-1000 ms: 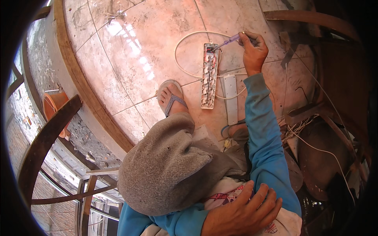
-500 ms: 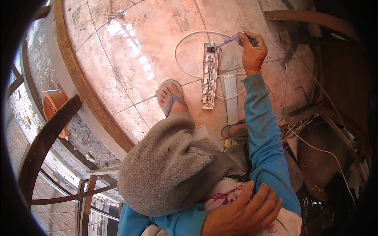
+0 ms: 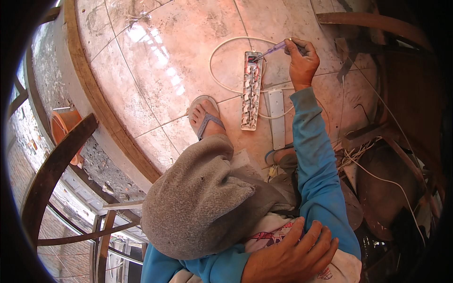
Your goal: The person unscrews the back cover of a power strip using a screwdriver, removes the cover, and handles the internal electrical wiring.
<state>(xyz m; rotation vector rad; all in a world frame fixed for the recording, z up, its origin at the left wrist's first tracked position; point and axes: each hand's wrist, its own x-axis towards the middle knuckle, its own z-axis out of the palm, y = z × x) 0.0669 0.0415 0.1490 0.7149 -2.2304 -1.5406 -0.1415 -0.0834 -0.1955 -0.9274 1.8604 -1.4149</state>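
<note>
An opened power strip [image 3: 250,96] lies lengthwise on the tiled floor, its inner metal contacts and some red wire showing. My right hand [image 3: 303,61] pinches the handle of a screwdriver [image 3: 277,47], purple and see-through. The screwdriver slants down to the left, its tip at the dark part in the strip's far end. Whether the tip touches a screw is too small to tell. Against my body, by the right upper arm, rests my left hand [image 3: 295,254], fingers spread and holding nothing. Beside the strip lies its long white cover [image 3: 276,118].
A white cable [image 3: 210,61] loops around the strip. My sandalled foot [image 3: 206,118] stands left of it. Tangled wires [image 3: 351,158] and dark wooden furniture parts lie at the right. A wooden beam [image 3: 89,89] edges the floor at left, with an orange pot [image 3: 66,127] beyond.
Almost nothing differs. My right hand and the screwdriver have shifted very slightly; the strip and my left hand stay put.
</note>
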